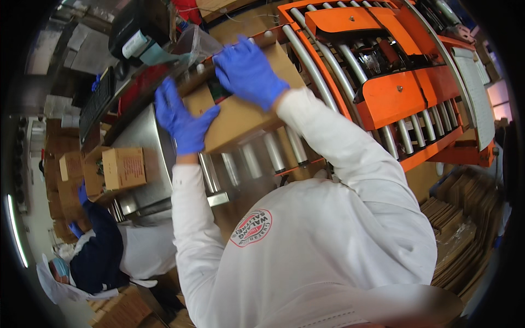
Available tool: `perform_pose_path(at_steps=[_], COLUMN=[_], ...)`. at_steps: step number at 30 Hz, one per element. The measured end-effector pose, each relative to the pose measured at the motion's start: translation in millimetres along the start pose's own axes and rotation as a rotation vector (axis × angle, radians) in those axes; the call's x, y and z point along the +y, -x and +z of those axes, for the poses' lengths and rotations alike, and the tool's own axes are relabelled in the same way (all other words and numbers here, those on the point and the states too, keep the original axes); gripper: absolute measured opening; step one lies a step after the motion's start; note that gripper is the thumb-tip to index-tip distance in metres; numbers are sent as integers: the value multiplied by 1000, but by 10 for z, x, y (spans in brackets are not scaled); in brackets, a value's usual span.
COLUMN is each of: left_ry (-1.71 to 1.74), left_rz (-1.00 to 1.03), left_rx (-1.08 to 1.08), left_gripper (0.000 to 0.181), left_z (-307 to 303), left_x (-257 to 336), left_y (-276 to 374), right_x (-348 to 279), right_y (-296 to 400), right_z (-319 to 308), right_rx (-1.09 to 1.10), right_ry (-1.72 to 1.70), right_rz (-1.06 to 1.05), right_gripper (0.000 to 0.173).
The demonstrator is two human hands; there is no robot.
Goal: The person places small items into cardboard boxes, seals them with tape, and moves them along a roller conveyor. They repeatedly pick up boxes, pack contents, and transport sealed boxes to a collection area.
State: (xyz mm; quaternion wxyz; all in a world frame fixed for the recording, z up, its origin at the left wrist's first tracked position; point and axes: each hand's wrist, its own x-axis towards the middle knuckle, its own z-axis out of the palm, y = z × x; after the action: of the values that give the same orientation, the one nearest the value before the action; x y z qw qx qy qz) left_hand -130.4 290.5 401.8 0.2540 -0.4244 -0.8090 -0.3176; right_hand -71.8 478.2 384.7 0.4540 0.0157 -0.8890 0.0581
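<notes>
A brown cardboard carton (pixel 242 119) rests at a slant on the roller conveyor (pixel 272 151), its top flaps partly folded over. A dark gap between the flaps shows something green and red inside, too little to name. At the carton's left end is my left hand (pixel 180 119), in a blue glove, fingers spread and thumb against the cardboard. Over the far side of the top lies my right hand (pixel 250 74), also blue-gloved, fingers bent; whether they grip the flap is hidden.
To the right stands an orange carton-sealing machine (pixel 393 98) with metal rollers. A metal table (pixel 154 151) adjoins the conveyor on the left, bearing an open carton (pixel 123 168) near a co-worker (pixel 98 246). A keyboard (pixel 96 104) and black label printer (pixel 133 35) sit beyond. Flattened cartons (pixel 463 229) are stacked at right.
</notes>
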Motion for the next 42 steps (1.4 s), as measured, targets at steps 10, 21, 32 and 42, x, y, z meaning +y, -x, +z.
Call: perform_pose_path(at_steps=[10,21,32,42], left_ry=[1231,1233,1259,1220], left_rz=[-601,-635,-724,-713], left_rx=[-37,64,108,85], left_gripper=[65,65,65,66], left_z=[410,537,463,494], left_x=[-354,-313,-106,-196], left_y=[735,692,645,641], right_x=[336,3270,3329,3329], right_y=[445,1779,1487,1679], right_z=[-443,-781,-1508,-867], right_rx=[66,-1078,-643,-1044], right_ry=[-422,-87,-126,17], right_rz=[145,725,543,523], right_gripper=[17,51,10,23])
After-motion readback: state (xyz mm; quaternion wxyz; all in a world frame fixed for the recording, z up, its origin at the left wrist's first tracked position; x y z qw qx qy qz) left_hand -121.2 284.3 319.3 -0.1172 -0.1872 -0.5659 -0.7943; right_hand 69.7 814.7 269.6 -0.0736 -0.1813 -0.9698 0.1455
